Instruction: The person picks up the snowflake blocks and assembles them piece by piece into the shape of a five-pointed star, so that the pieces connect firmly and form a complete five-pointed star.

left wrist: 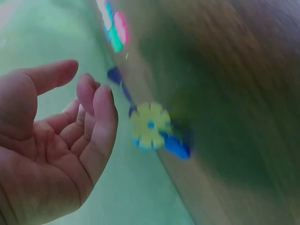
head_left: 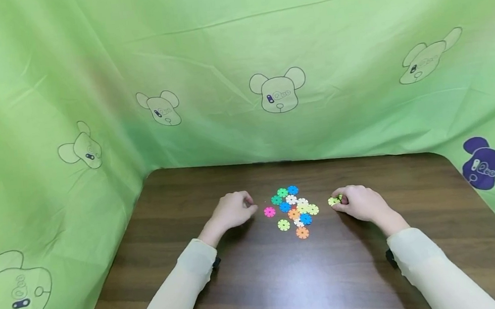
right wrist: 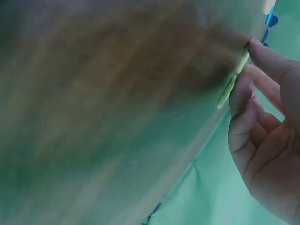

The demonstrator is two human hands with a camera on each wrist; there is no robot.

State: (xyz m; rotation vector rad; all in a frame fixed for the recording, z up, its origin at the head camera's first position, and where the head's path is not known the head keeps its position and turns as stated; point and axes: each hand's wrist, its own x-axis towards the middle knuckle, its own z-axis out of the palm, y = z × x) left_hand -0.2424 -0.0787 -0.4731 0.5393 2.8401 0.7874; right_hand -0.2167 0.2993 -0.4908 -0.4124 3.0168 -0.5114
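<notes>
From where I stand, one left hand (head_left: 233, 209) sits over the table (head_left: 260, 282), fingers loosely bent and thumb apart, grasping nothing. To its right lies the loose pile mid-table: one pink disc (head_left: 269, 212), two green discs (head_left: 276, 200), three yellow-green discs (head_left: 283, 225), three blue discs (head_left: 284, 206), three white discs (head_left: 291, 199), two orange discs (head_left: 302, 232) and a sliver of red; overlaps may hide more. Farther right, apart from the pile, one right hand (head_left: 360, 203) pinches lime pieces (head_left: 333, 201), two by my count, between thumb and fingers.
</notes>
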